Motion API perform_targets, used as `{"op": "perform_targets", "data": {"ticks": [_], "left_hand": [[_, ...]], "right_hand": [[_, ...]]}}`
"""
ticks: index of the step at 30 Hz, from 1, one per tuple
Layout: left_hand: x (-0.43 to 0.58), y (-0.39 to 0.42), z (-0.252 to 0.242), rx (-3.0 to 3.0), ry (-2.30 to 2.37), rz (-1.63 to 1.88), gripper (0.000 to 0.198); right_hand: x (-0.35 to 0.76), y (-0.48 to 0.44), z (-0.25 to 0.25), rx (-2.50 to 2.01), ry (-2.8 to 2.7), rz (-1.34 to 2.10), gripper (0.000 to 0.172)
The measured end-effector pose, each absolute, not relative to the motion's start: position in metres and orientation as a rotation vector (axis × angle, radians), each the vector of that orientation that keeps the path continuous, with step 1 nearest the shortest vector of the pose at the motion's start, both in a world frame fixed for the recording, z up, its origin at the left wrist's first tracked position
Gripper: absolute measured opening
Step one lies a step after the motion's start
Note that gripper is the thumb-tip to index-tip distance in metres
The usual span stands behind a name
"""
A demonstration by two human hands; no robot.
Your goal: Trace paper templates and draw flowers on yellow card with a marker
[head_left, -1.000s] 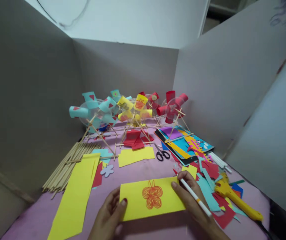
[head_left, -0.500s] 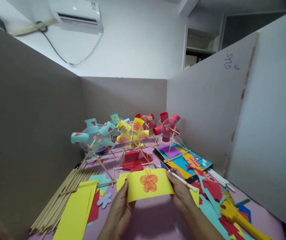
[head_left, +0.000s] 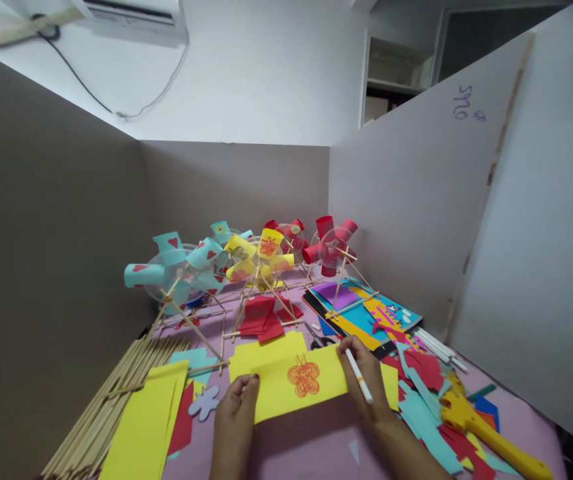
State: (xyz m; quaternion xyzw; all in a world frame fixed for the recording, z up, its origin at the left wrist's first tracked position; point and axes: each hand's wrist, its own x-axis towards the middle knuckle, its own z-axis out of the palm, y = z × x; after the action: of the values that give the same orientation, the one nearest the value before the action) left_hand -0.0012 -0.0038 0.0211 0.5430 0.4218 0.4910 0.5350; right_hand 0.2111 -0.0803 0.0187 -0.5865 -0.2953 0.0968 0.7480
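Observation:
A yellow paper strip (head_left: 286,393) with an orange butterfly drawing (head_left: 303,378) is held between both my hands above the pink tabletop. My left hand (head_left: 235,403) pinches its left edge, thumb on top. My right hand (head_left: 366,380) grips the strip's right end and also holds a white pen (head_left: 358,375) between its fingers. Another yellow sheet (head_left: 266,350) lies just behind the strip.
Paper windmills (head_left: 246,260) on stick frames stand at the back. Wooden sticks (head_left: 111,400) and long yellow paper (head_left: 141,427) lie at the left. Scissors (head_left: 316,337), stacked coloured sheets (head_left: 366,310), scraps and a yellow glue gun (head_left: 481,430) lie at the right. Cardboard walls enclose the table.
The strip was lifted off the table and is now held slightly lower and flatter. The camera tilted upward, showing the room wall and air conditioner.

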Motion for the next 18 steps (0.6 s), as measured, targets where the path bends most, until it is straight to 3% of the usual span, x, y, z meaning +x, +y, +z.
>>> {"op": "perform_targets", "data": {"ticks": [6, 14, 18], "left_hand": [[-0.009, 0.005, 0.016, 1.418, 1.162, 1.278, 0.055], [-0.004, -0.01, 0.022, 1.637, 1.151, 1.24, 0.05], [-0.005, -0.051, 0.021, 1.79, 1.081, 1.475, 0.038]], "right_hand": [[0.261, -0.081, 0.003, -1.322, -0.386, -0.025, 0.016], [0.257, -0.079, -0.005, -1.401, -0.486, -0.022, 0.014], [0.249, -0.079, -0.001, -1.416, -0.53, -0.034, 0.014]]}}
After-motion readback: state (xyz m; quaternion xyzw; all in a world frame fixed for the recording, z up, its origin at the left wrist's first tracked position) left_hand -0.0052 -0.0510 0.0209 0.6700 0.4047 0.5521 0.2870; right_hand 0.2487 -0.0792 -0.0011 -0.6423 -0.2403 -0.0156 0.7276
